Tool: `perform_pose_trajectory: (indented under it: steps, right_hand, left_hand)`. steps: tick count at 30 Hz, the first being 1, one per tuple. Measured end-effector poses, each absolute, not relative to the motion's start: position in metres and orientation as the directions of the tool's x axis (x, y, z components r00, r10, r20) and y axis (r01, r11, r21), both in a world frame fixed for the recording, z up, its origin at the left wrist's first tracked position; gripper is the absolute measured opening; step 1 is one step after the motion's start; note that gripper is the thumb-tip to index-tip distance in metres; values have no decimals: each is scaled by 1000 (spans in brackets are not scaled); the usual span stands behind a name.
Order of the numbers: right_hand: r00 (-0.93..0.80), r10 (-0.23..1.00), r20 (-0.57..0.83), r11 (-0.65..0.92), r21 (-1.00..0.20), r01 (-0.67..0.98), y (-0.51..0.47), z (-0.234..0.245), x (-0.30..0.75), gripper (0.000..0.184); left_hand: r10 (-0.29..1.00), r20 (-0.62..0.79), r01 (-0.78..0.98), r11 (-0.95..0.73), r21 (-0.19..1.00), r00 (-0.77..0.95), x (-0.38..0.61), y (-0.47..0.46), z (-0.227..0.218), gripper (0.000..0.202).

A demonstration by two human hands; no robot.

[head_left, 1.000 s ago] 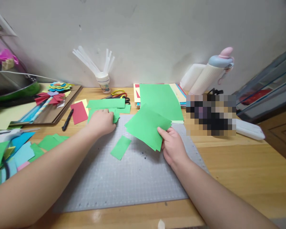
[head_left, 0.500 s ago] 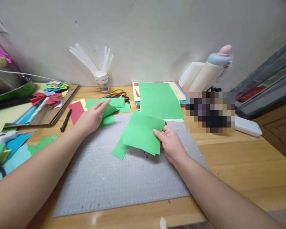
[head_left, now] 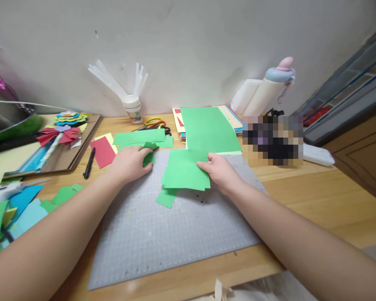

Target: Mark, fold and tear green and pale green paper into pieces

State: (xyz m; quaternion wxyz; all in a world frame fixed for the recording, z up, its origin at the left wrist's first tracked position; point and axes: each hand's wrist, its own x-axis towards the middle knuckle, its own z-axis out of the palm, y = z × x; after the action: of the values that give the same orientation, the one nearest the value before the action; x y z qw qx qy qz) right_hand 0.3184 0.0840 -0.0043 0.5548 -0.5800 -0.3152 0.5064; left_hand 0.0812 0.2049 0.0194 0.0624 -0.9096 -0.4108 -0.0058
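My right hand [head_left: 222,171] pinches a small bunch of green sheets [head_left: 186,171] at their right edge, thumb on top. The sheets are roughly square and more than one—their lower corners don't quite line up. I have them over the upper part of the gray gridded cutting mat [head_left: 172,234], and a small green strip [head_left: 167,198] pokes out from beneath their lower left edge.

My left hand [head_left: 130,165] is at the mat's upper left, fingers bent, thumb and forefinger apart around some green pieces [head_left: 149,155]; I can't tell whether it grips them. Just behind those pieces lies a long green strip [head_left: 141,137], with the scissors [head_left: 153,122], yellow and orange in the handles, beyond it.

Left of that hand a red card [head_left: 103,151] overlaps a yellow one on the desk [head_left: 301,196], and a black pen [head_left: 89,163] lies beside them. Farther back, against the wall, a paper cup [head_left: 132,110] holds white straws [head_left: 108,81].

Behind my right hand a large green sheet [head_left: 209,129] tops a pile of colored paper—its near edge reaches the mat. A pale bottle [head_left: 266,92] with a blue and pink top stands to the right of the pile.
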Motion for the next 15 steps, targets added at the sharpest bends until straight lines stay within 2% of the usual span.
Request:
perform_pose_trajectory:
  steps: [6, 10, 15]
  right_hand:
    - [250, 900, -357, -364, -931, -21, 125, 5, 298, 4]
    - [190, 873, -449, -461, -887, 22, 140, 5, 283, 32]
    - [147, 863, -483, -484, -874, -33, 150, -1, 267, 35]
  left_hand:
    - [755, 68, 758, -648, -74, 652, 78, 210, 19, 46]
    - [780, 60, 783, -622, -33, 622, 75, 212, 20, 45]
    - [777, 18, 776, -630, 24, 630, 69, 216, 23, 52]
